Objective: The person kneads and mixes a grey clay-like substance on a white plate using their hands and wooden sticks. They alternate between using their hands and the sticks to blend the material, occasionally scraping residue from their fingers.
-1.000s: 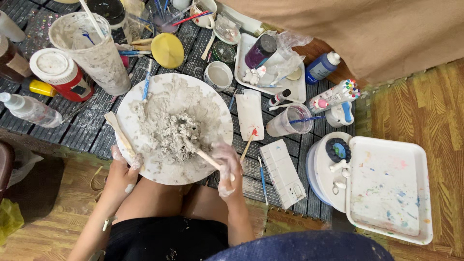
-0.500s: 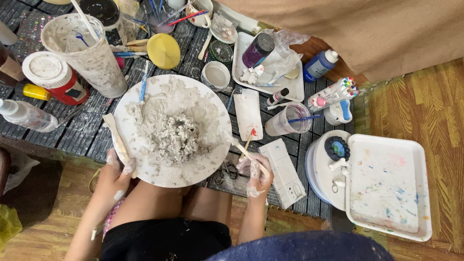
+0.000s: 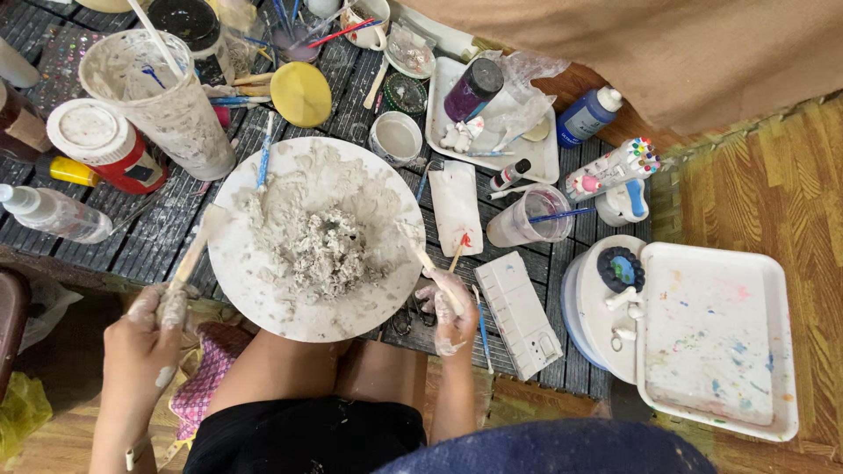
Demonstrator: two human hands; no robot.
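The left hand [image 3: 156, 326] grips a flat stick [image 3: 189, 259], the right hand [image 3: 450, 303] pinches another, both flanking the clay-heaped plate [image 3: 263, 303] to work it.

Red tub [image 3: 112, 149] with white lid and label near the table's left edge, clear plastic bottle [image 3: 54, 213] lying beside it, blue bottle [image 3: 587, 115] with white cap at the far right edge, dark purple bottle [image 3: 473, 89] lying in a white tray [image 3: 543, 160]
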